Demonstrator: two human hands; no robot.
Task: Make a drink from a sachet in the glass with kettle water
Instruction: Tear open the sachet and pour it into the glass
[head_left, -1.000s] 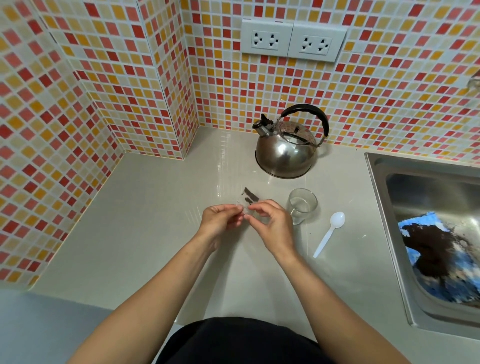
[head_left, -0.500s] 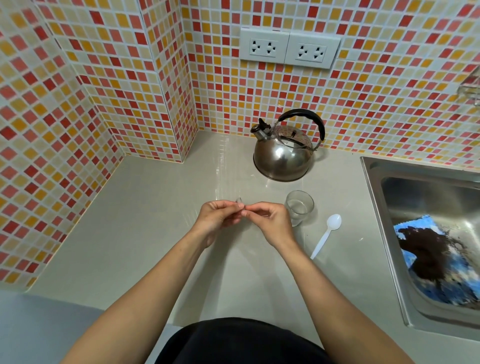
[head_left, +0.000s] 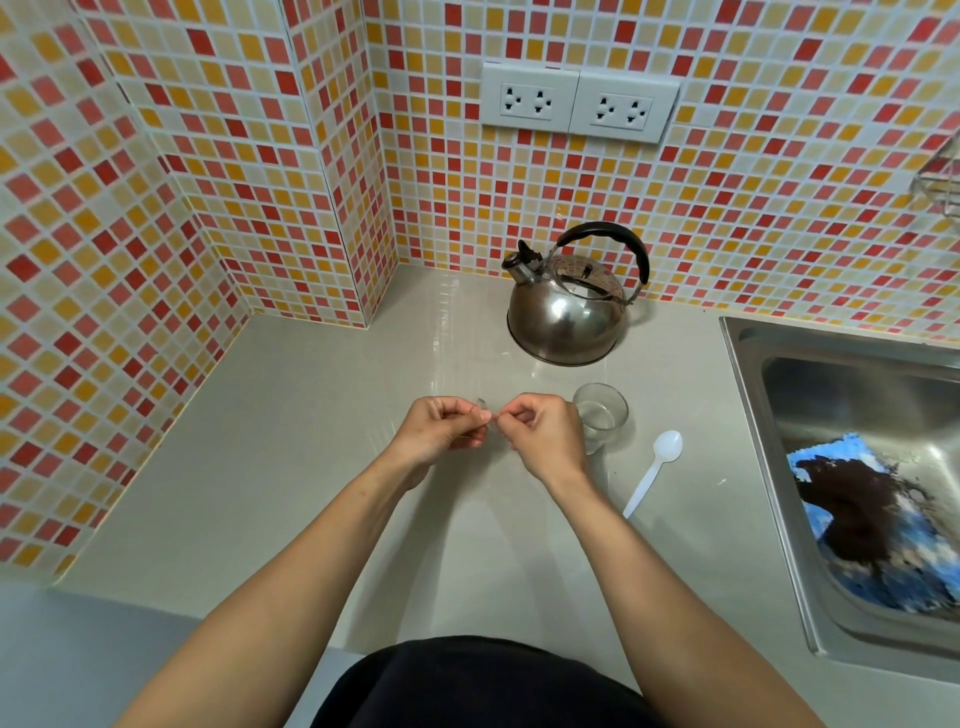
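Since a second ago, dark sachet flap no longer sticking up; I see both hands drawn in closer, fingertips meeting. Forearms reach forward over counter (head_left: 270, 467), wrists level. Left hand (head_left: 441, 431) and right hand (head_left: 540, 436) curled, thumb and forefinger pinched on sachet (head_left: 485, 408) (only small sliver visible between them). Glass (head_left: 601, 415) just beside right hand; white spoon (head_left: 655, 467) near; kettle (head_left: 569, 306) behind; sink (head_left: 748, 415) at right.
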